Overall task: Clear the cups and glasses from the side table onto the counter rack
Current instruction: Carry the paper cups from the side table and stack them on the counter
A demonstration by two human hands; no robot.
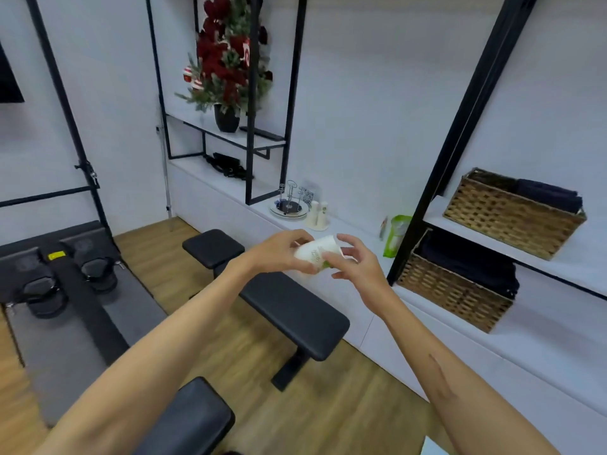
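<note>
A white paper cup (317, 254) with green print lay tilted on its side in mid-air above the black bench (289, 307). The left hand (279, 254) gripped it from nine o'clock; the right hand (356, 262) pinched its three o'clock end, other fingers spread.

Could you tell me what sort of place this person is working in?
Probably a Pilates or fitness studio: a reformer-style machine stands on the wood floor beside padded black benches, and wicker baskets of dark folded towels sit on the wall shelving.

paper cup (317, 252) print blurred, unreadable
</note>
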